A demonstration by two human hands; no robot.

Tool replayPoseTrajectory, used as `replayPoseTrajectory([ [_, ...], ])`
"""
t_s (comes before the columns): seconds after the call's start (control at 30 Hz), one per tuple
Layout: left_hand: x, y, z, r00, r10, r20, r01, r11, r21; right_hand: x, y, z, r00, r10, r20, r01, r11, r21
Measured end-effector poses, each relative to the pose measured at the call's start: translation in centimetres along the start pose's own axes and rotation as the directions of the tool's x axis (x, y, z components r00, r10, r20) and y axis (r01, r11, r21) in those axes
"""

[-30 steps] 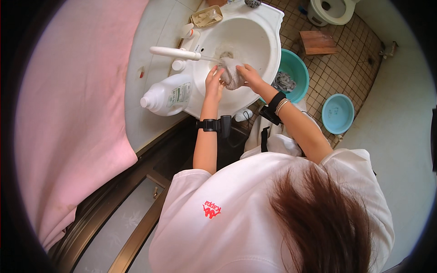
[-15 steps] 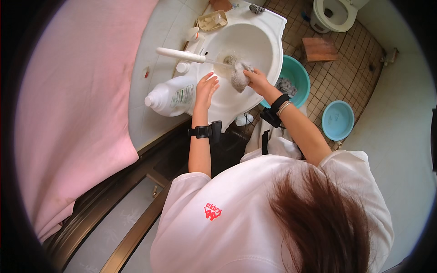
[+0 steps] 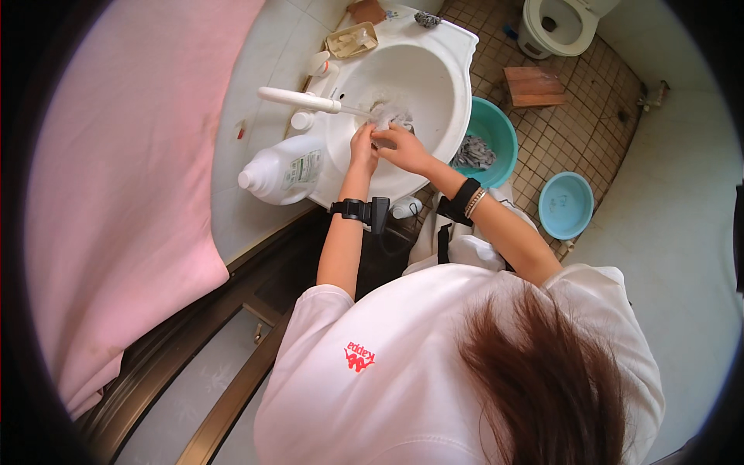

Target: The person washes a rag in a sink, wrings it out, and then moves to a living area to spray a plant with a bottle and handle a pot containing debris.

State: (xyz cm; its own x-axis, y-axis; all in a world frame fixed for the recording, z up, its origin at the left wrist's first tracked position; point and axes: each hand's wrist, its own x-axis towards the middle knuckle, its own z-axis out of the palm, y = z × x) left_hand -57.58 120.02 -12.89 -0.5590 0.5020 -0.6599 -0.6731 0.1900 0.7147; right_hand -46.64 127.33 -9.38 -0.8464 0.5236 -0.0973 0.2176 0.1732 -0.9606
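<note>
Head view. The cloth (image 3: 394,114) is in the sink (image 3: 440,81), grey and bunched near the drain, with water (image 3: 355,111) from the tap (image 3: 298,99) running onto it. The left hand (image 3: 363,149) is at the cloth's near end; its fingers are partly hidden, so its closure and grip cannot be told. The right hand (image 3: 405,150) has bent fingers and crosses close to the left at the same end; whether it grips or merely touches cannot be told either.

Left of the sink's bowl stands the bottle (image 3: 288,170), near the left wrist. Right of the sink, on the floor, is the tub (image 3: 508,143), with patterned fabric (image 3: 474,153) inside.

Risks, as judged: wet cloth could slip if both grips are loose; lying over the drain, it could block the outflow and raise the water. The stream striking folds could splash past the sink's near rim. A leftward swing of the left forearm could knock the bottle over.
</note>
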Motion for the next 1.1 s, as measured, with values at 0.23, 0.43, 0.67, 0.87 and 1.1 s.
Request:
replayPoseTrajectory([
  [0.23,-1.8,1.4,2.5,0.995,0.099,-0.016,-0.099,0.995,0.028,0.7,1.8,-2.4,0.828,0.560,-0.001,-0.482,0.715,0.506],
  [0.43,-3.4,2.3,3.6,0.976,0.207,0.068,-0.216,0.960,0.178,2.1,0.2,-1.9,0.783,0.586,0.206,-0.508,0.414,0.755],
  [0.67,-3.3,2.2,1.7,0.931,0.365,0.022,-0.363,0.916,0.169,3.9,1.5,-0.4,0.865,0.502,-0.013,-0.335,0.597,0.729],
  [0.87,-2.9,3.4,-1.4,0.955,0.296,0.007,-0.290,0.929,0.229,4.3,2.6,-0.6,0.843,0.538,-0.025,-0.372,0.616,0.694],
  [1.1,-4.0,4.4,-1.3,0.993,0.111,0.028,-0.114,0.935,0.337,3.6,3.1,-1.0,0.792,0.602,-0.102,-0.456,0.695,0.556],
])
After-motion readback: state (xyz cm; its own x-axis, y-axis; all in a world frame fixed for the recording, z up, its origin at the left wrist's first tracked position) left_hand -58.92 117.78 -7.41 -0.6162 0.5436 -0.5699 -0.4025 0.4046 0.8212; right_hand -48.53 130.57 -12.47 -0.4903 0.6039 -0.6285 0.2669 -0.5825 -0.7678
